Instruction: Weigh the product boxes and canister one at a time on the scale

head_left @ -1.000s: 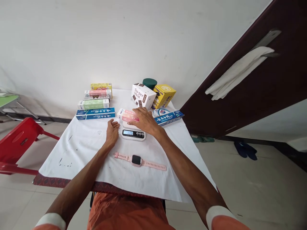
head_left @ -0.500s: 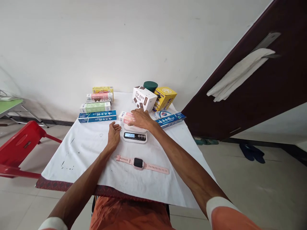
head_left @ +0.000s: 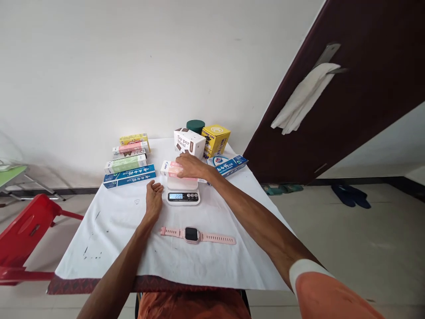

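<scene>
A table (head_left: 109, 230) stands against a wall, seen from its near edge. At its centre sits a kitchen scale (head_left: 183, 195), with a long carton (head_left: 172, 169) lying across its platform. The right hand (head_left: 191, 166) lies on that carton. The left hand (head_left: 153, 200) rests on the table just left of the scale. A wristwatch (head_left: 195, 235) lies flat in front of the scale. Behind and left, a row of long boxes (head_left: 129, 170) runs back toward the wall. Behind the scale stands a cube box (head_left: 189, 142), with a second cube box (head_left: 215, 138) to its right and a round tub (head_left: 195, 125) behind both. Another long box (head_left: 230, 163) lies right of the scale. A chair (head_left: 29, 226) stands left of the table, a door (head_left: 348, 88) to the right.
</scene>
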Demonstrator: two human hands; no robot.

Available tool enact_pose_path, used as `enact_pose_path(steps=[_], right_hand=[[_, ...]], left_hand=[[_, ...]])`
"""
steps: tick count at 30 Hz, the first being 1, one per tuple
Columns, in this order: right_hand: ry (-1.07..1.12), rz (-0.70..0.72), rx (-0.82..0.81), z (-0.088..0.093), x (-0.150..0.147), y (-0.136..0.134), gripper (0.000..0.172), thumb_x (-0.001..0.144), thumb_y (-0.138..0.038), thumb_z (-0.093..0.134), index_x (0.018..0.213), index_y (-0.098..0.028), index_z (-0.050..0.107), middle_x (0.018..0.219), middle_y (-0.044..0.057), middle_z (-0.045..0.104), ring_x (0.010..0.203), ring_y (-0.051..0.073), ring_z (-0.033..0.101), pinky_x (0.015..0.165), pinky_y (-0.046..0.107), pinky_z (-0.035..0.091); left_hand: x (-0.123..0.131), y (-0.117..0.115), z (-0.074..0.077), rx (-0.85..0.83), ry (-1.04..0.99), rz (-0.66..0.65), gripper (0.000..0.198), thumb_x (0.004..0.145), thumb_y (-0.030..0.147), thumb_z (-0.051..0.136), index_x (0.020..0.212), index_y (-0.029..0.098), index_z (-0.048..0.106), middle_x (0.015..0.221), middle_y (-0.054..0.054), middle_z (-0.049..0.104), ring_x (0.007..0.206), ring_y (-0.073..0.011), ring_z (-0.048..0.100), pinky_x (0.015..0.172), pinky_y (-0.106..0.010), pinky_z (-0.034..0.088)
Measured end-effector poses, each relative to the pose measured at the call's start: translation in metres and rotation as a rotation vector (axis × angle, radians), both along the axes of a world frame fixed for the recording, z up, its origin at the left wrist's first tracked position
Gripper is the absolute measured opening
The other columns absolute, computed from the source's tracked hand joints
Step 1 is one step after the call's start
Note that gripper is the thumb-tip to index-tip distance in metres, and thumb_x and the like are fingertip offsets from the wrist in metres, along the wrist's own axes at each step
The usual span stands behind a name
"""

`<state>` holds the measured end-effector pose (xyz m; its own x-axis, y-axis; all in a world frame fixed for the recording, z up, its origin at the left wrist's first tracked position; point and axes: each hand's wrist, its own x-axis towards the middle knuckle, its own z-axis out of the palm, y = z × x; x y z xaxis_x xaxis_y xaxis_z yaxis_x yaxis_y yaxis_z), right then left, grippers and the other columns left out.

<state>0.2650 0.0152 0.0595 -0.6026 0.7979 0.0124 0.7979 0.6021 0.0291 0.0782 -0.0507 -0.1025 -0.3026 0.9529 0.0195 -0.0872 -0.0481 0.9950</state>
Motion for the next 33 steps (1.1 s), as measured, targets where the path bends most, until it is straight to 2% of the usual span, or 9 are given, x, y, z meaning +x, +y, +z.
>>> enact_pose_path(steps=[6,10,15,19,22,24,26,29,33], right_hand=[[0.035,-0.048,0.130,0.022,0.085,0.004,0.038,0.091,-0.043,0.072,0.115,-0.013,0.071,0.119,0.018,0.072,0.114,0.033,0.064,0.100,0.039,0.046],[-0.010,-0.165,0.070,0.014,0.132,0.016,0.047,0.086,-0.046,0.080,0.119,-0.014,0.072,0.126,0.019,0.071,0.121,0.036,0.063,0.103,0.041,0.047],[-0.066,-0.270,0.023,-0.012,0.144,0.029,0.046,0.092,-0.033,0.074,0.132,-0.011,0.068,0.138,0.021,0.066,0.130,0.036,0.059,0.105,0.041,0.049],[-0.049,-0.328,0.034,-0.023,0.141,0.030,0.037,0.092,-0.011,0.063,0.128,-0.010,0.071,0.132,0.025,0.069,0.126,0.037,0.063,0.100,0.043,0.053],[-0.036,-0.370,0.077,-0.021,0.126,0.026,0.037,0.089,-0.007,0.058,0.123,-0.011,0.074,0.124,0.028,0.071,0.119,0.039,0.067,0.092,0.047,0.056],[-0.018,-0.332,0.136,-0.014,0.102,0.021,0.035,0.090,-0.007,0.056,0.118,-0.012,0.076,0.122,0.026,0.072,0.116,0.039,0.068,0.090,0.047,0.055],[0.031,-0.218,0.153,-0.005,0.066,0.017,0.030,0.091,-0.010,0.056,0.113,-0.014,0.076,0.122,0.022,0.073,0.115,0.035,0.069,0.094,0.044,0.053],[0.092,-0.042,0.061,0.003,-0.003,0.018,0.024,0.097,-0.021,0.057,0.109,-0.016,0.077,0.117,0.016,0.076,0.114,0.031,0.069,0.099,0.040,0.050],[0.170,0.044,-0.048,-0.004,-0.088,0.033,0.031,0.099,-0.027,0.057,0.124,-0.014,0.071,0.132,0.016,0.071,0.122,0.030,0.065,0.103,0.037,0.047]], left_hand=[[0.000,-0.003,0.005,-0.007,0.004,-0.008,0.047,0.085,0.009,0.063,0.128,0.021,0.049,0.119,-0.008,0.068,0.108,-0.0171,0.070,0.112,-0.043,0.050],[0.002,-0.004,0.006,-0.013,0.005,0.004,0.046,0.084,0.008,0.063,0.126,0.021,0.050,0.117,-0.008,0.068,0.107,-0.0178,0.070,0.112,-0.043,0.051],[0.002,-0.003,0.003,-0.012,0.008,0.015,0.044,0.085,0.008,0.060,0.126,0.021,0.049,0.117,-0.008,0.067,0.105,-0.0170,0.070,0.112,-0.044,0.050],[0.003,-0.002,-0.002,0.011,0.001,0.014,0.048,0.081,0.008,0.061,0.126,0.021,0.050,0.116,-0.007,0.068,0.105,-0.0175,0.070,0.112,-0.044,0.050],[0.005,-0.002,-0.006,0.011,-0.024,0.021,0.053,0.075,0.004,0.060,0.125,0.020,0.050,0.114,-0.007,0.067,0.104,-0.0176,0.070,0.111,-0.043,0.051],[0.007,-0.001,-0.007,0.011,-0.036,0.034,0.056,0.072,0.002,0.059,0.124,0.019,0.051,0.112,-0.007,0.066,0.102,-0.0174,0.070,0.110,-0.043,0.052],[0.008,-0.001,-0.008,0.019,-0.047,0.046,0.059,0.069,0.000,0.058,0.124,0.019,0.051,0.110,-0.006,0.065,0.101,-0.0172,0.069,0.109,-0.043,0.053],[0.010,-0.001,-0.008,0.015,-0.067,0.054,0.062,0.067,-0.002,0.057,0.125,0.019,0.051,0.106,-0.005,0.065,0.098,-0.0171,0.068,0.108,-0.043,0.054],[0.012,0.000,-0.006,-0.022,-0.068,0.051,0.063,0.066,-0.004,0.054,0.125,0.018,0.051,0.106,-0.005,0.064,0.094,-0.0166,0.067,0.108,-0.043,0.052]])
